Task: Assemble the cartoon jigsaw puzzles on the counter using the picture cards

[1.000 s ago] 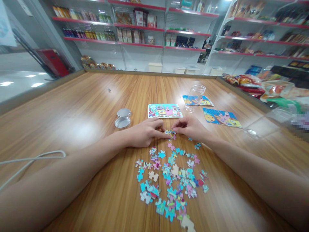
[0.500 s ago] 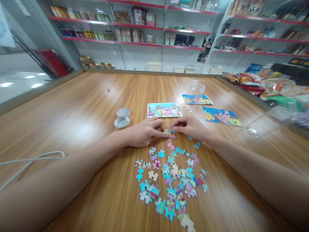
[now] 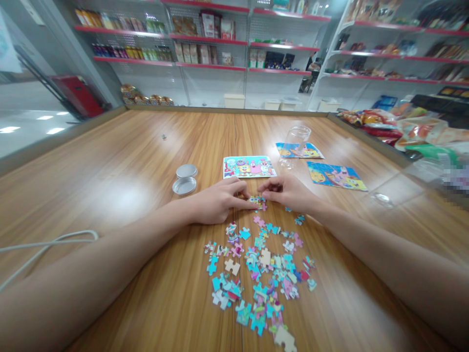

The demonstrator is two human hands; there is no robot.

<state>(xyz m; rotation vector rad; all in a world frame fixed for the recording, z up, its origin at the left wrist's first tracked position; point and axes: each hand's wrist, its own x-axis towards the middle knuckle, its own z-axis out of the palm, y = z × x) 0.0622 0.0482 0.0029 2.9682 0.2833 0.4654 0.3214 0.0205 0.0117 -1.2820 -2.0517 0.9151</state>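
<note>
Facing shop shelves (image 3: 212, 41) with red edges, running along the far wall and down the right side, carrying boxes, bottles and packets. Leaning over a wide, glossy wooden table (image 3: 120, 161), filling most of the view and catching the ceiling lights. Resting both bare forearms on it, angling inward toward the middle, with the left hand (image 3: 216, 200) and the right hand (image 3: 289, 193) almost meeting there. Working just beyond a scatter of loose pieces (image 3: 260, 274), lying mostly print up, a few showing plain backs. Sitting near bright bags (image 3: 384, 122) heaped at the right edge and a pale cable (image 3: 47, 242) looping in from the left. Looking past the hands at three printed cards (image 3: 249, 167), one lying just beyond the fingers, two more to the right. Seeing a clear jar (image 3: 298, 139) standing upright on the farthest card, and two round metal lids (image 3: 185, 178) lying side by side, left of the middle card.

Handling a small joined cluster (image 3: 258, 201), lying flat on the table between the two hands, print up, with its long axis running left to right, one end toward each hand; being too small for telling which way its print points. Laying the left hand palm down, fingers pressed together and stretching rightward, tips touching the cluster's left end, with the thumb hiding underneath, so not showing any pinch. Curling the right hand's fingers, thumb and forefinger pinching the cluster's right end.
</note>
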